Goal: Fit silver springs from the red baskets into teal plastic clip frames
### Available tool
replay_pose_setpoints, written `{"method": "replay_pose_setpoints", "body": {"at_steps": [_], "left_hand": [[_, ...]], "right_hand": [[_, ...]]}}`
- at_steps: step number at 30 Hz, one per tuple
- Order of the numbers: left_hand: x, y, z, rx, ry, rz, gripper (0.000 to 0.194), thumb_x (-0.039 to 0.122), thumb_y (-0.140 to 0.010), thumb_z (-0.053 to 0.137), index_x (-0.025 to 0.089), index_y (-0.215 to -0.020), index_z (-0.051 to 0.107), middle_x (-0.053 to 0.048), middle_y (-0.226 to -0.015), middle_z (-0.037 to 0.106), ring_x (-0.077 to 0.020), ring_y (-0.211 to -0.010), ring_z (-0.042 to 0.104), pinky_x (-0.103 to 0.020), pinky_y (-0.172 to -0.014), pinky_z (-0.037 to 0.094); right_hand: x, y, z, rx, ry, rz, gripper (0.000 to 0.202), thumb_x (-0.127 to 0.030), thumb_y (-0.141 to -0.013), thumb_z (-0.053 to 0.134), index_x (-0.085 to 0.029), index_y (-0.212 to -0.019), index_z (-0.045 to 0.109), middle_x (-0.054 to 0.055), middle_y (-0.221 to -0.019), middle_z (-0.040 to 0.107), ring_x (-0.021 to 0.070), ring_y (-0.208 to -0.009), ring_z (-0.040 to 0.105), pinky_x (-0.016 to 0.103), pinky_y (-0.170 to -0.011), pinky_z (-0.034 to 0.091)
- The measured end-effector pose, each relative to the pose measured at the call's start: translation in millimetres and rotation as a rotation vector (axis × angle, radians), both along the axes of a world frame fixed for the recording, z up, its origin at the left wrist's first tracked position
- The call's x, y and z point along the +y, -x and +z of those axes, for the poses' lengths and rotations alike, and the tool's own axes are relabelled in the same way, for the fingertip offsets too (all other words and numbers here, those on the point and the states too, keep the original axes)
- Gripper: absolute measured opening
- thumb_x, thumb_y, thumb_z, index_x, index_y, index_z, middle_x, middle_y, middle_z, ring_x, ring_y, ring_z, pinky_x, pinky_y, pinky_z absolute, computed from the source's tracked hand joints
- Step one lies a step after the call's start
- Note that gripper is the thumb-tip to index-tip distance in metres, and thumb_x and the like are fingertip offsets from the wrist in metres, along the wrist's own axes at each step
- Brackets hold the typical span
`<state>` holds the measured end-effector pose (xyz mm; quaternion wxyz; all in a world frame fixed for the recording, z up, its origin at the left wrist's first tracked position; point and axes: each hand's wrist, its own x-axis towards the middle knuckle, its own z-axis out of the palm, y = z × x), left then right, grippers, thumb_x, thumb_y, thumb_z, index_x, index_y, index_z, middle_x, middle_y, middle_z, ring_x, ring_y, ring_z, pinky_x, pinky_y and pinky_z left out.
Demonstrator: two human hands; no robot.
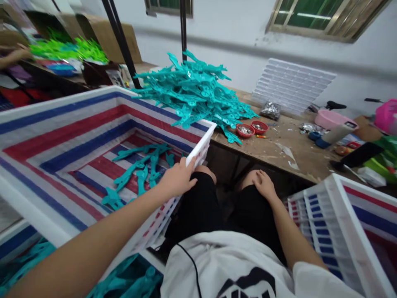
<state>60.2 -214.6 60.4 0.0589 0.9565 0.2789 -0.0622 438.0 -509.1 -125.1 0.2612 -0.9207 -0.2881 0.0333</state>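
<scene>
My left hand (178, 179) is closed over the near right rim of a large white plastic crate (203, 142), its thumb on the outer side. Striped red, white and blue sheeting lines this crate. Several flat teal plastic pieces (142, 176) lie scattered on its bottom. My right hand (264, 184) rests on my right knee with the fingers laid out flat, holding nothing. Ahead on the workbench, a tall heap of the same teal pieces (198, 91) rises behind the crate.
On the wooden bench (273, 149) stand two red bowls (245, 130) of small metal parts, beside a bag of dark parts (270, 111). Another lined crate (333, 207) stands at my right. Teal pieces fill a crate below left. A co-worker's arm (14, 56) shows far left.
</scene>
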Motion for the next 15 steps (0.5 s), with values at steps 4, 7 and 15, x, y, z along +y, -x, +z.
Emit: {"method": "replay_pose_setpoints", "body": {"at_steps": [4, 7, 15], "left_hand": [[4.6, 2.7, 0.4, 0.056, -0.019, -0.018, 0.087, 0.050, -0.117, 0.061, 0.023, -0.193, 0.028, -0.025, -0.169, 0.054, -0.0439, -0.139, 0.076, -0.052, -0.106, 0.070], [4.9, 3.5, 3.1, 0.135, -0.083, -0.029, 0.089, 0.049, -0.118, 0.056, 0.022, -0.195, 0.022, -0.026, -0.174, 0.051, -0.0433, -0.137, 0.076, -0.051, -0.101, 0.072], [7.1, 30.5, -8.7, 0.142, -0.117, 0.048, 0.095, 0.062, -0.118, 0.037, 0.049, -0.192, -0.023, -0.017, -0.191, 0.045, -0.0464, -0.119, 0.081, -0.061, -0.089, 0.070]], "right_hand": [[-7.0, -10.6, 30.9, 0.047, 0.036, -0.083, 0.082, -0.049, -0.095, 0.068, -0.006, -0.165, 0.070, 0.029, -0.187, 0.054, 0.0454, -0.181, 0.046, 0.061, -0.153, 0.034], [-13.2, -24.5, 42.3, 0.111, 0.020, -0.210, 0.075, -0.048, -0.103, 0.064, -0.007, -0.165, 0.071, 0.030, -0.179, 0.063, 0.0444, -0.175, 0.056, 0.060, -0.151, 0.037], [-42.3, -34.6, 3.4, 0.182, 0.014, -0.335, 0.106, -0.065, -0.095, 0.078, -0.006, -0.181, 0.055, 0.030, -0.183, 0.059, 0.0508, -0.171, 0.058, 0.068, -0.148, 0.040]]}}
